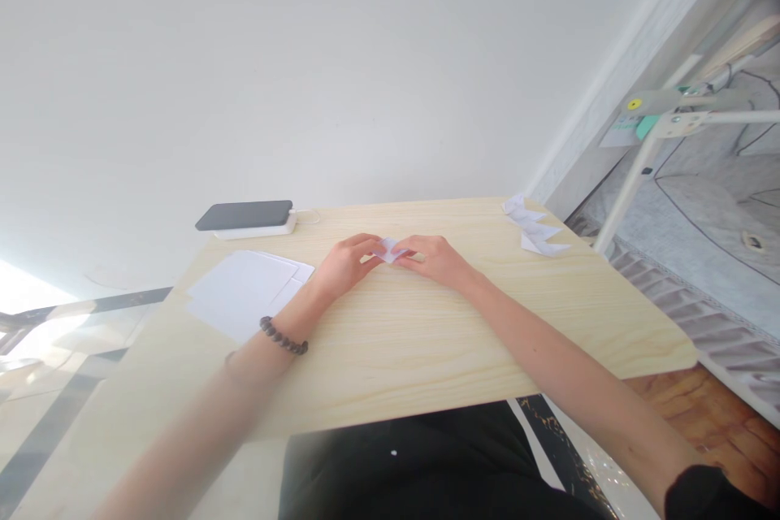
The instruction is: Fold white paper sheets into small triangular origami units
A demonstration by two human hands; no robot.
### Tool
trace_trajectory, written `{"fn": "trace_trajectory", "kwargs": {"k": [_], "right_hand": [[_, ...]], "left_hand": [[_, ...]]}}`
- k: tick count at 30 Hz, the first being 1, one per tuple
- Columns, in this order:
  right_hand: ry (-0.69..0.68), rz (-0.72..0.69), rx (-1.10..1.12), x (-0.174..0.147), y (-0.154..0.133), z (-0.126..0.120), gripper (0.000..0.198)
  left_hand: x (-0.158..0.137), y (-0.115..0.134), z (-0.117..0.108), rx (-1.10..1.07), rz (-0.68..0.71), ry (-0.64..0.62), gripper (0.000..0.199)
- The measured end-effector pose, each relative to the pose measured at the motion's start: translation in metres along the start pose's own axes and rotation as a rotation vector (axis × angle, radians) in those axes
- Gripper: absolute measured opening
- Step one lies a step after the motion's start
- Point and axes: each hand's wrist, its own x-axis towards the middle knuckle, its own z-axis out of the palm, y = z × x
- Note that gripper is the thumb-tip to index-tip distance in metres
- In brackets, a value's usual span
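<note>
Between my two hands is a small piece of folded white paper [390,250], held just above or on the middle of the wooden table. My left hand [350,264] pinches its left side, fingers closed on it, a dark bead bracelet [283,337] round that wrist. On the other side my right hand [439,260] grips the paper's right edge between thumb and fingers. The fingertips hide part of the folds. Several white paper sheets [237,288] lie left of my left hand, partly behind the forearm.
At the table's [414,357] back left, a dark phone [247,214] rests on a white block with a cable. Folded white paper pieces [533,227] stand at the back right. A wall [366,81] rises behind; a white metal frame [630,187] is on the right.
</note>
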Motion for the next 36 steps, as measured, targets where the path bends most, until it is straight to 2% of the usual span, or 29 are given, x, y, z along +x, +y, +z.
{"fn": "trace_trajectory", "kwargs": {"k": [3,7,16,21,26,29,32,34,36], "right_hand": [[0.027,-0.057,-0.021,0.001,0.001,0.002,0.015],[0.090,-0.056,0.014,0.003,0.002,0.002,0.015],[0.151,0.123,0.147,0.004,-0.003,0.001,0.019],[0.148,0.272,0.349,0.005,-0.003,0.001,0.024],[0.192,0.363,0.531,0.009,-0.008,0.000,0.031],[0.202,0.410,0.555,0.011,-0.011,0.001,0.032],[0.177,0.472,0.635,0.010,-0.011,0.003,0.031],[0.161,0.524,0.709,0.009,-0.009,0.004,0.030],[0.157,0.572,0.776,0.008,-0.007,0.004,0.028]], "left_hand": [[0.000,-0.002,0.000,0.007,0.035,0.003,0.017],[0.002,-0.002,0.002,-0.035,-0.016,0.040,0.016],[0.004,-0.003,0.003,-0.305,-0.382,0.141,0.026],[0.005,-0.005,0.003,-0.407,-0.452,0.120,0.032],[0.007,-0.005,0.005,-0.613,-0.478,0.145,0.034],[0.007,-0.006,0.006,-0.707,-0.480,0.130,0.037],[0.006,-0.008,0.007,-0.648,-0.420,0.087,0.040],[0.006,-0.009,0.007,-0.503,-0.291,0.086,0.035],[0.005,-0.007,0.005,-0.311,-0.100,0.107,0.026]]}}
